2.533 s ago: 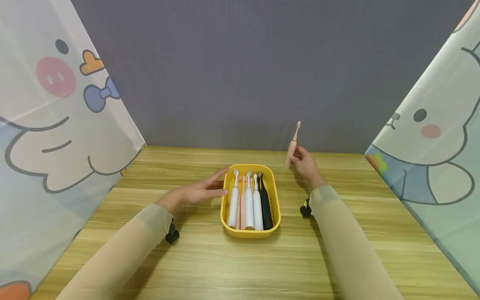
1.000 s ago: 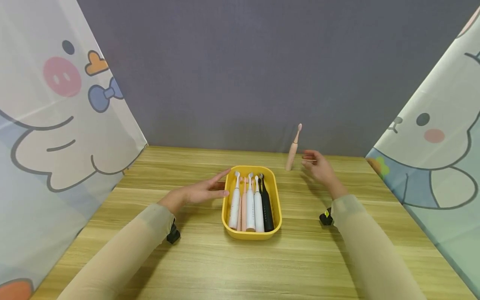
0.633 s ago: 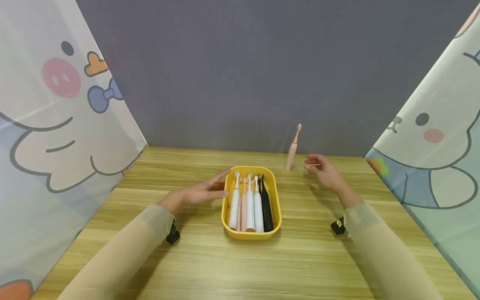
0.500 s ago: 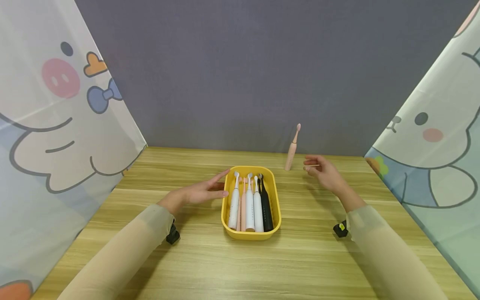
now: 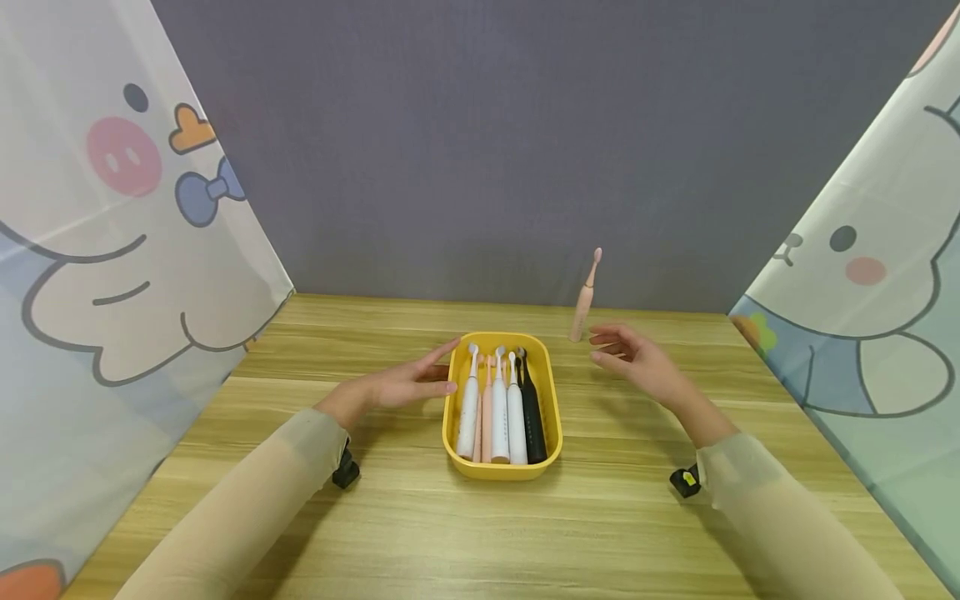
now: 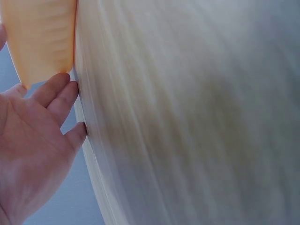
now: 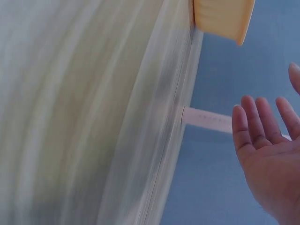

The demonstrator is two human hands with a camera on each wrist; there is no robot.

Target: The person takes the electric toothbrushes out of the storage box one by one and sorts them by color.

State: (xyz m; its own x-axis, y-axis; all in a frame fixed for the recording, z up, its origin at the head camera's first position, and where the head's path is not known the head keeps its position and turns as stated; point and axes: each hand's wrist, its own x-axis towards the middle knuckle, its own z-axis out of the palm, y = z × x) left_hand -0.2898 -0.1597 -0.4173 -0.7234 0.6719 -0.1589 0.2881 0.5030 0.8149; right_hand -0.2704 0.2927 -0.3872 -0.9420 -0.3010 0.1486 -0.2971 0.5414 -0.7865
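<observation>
A yellow plastic basket (image 5: 555,408) holds several electric toothbrushes: white ones (image 5: 499,417), pink ones and black ones (image 5: 532,417), all lying with their heads away from me. My left hand (image 5: 397,385) rests its fingertips against the basket's left side; the left wrist view has them at the wall of the basket (image 6: 44,42). Upright on the table behind and right of the basket stands a pink electric toothbrush (image 5: 582,308). My right hand (image 5: 637,360) hovers just right of it, fingers spread and holding nothing. In the right wrist view those fingers overlap the toothbrush handle (image 7: 208,119).
The wooden table (image 5: 360,533) runs back to a grey panel (image 5: 480,167). Cartoon-printed cloths hang at the left (image 5: 67,275) and right (image 5: 885,275). A black wrist camera (image 5: 686,481) is worn at each wrist.
My right hand has let go of the pink toothbrush, which now stands by itself. It drew back to the right, then came slightly nearer the basket. My left hand stays at the basket.
</observation>
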